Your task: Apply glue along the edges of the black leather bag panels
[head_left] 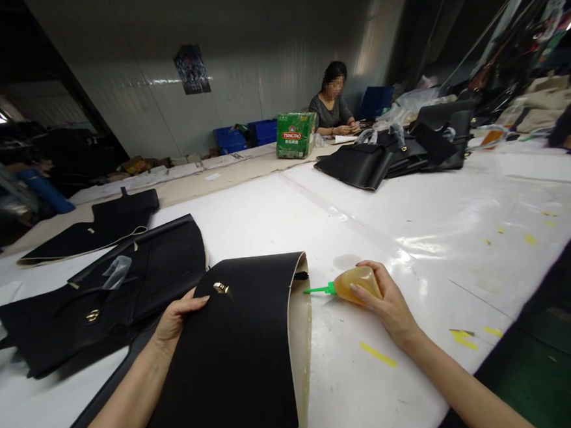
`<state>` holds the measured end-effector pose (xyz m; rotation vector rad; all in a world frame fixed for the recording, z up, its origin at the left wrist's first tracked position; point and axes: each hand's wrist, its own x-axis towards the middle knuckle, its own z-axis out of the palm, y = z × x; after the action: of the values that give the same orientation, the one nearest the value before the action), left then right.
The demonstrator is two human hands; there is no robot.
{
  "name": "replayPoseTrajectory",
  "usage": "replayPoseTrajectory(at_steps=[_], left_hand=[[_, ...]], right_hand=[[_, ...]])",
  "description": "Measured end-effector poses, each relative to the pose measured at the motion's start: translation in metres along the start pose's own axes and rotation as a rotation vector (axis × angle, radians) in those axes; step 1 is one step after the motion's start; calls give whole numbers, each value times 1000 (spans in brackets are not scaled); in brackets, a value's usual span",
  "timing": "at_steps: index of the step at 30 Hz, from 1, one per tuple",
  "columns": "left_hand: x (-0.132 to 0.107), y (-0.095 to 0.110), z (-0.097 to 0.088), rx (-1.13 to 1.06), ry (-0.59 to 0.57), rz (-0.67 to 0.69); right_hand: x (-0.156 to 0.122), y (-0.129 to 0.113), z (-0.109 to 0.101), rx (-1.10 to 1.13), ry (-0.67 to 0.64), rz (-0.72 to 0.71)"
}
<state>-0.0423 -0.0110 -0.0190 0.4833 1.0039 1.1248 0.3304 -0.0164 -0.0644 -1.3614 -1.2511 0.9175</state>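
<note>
Meanwhile, the left hand [175,321] grips a black leather panel [241,354]; the right hand [387,301] clasps a glue bottle [356,284], nozzle near the panel's edge.

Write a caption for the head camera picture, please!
Left hand holds a black leather panel while right hand points a green-nozzled amber bottle at its pale edge.

1. This is a workshop where bags get made.
2. A long white table [412,211] has many cut black leather pieces [124,277] lying on it.
3. A bottle of yellow glue [353,284] is there, and yellow glue spots [378,354] mark the table.
4. Another person [331,106] works at the far end, near blue crates [245,135].
</note>
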Motion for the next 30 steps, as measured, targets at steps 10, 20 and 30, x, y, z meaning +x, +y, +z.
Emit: replayPoseTrajectory(at_steps=[10,20,30], left_hand=[[8,-3,2,-5,40,-67],[33,13,16,25,-12,-260],[41,43,43,208,-120,-204]], right_hand=[[9,1,-5,47,-60,78],[-12,-13,-8,256,-100,197],[-26,-28,-16,327,42,182]])
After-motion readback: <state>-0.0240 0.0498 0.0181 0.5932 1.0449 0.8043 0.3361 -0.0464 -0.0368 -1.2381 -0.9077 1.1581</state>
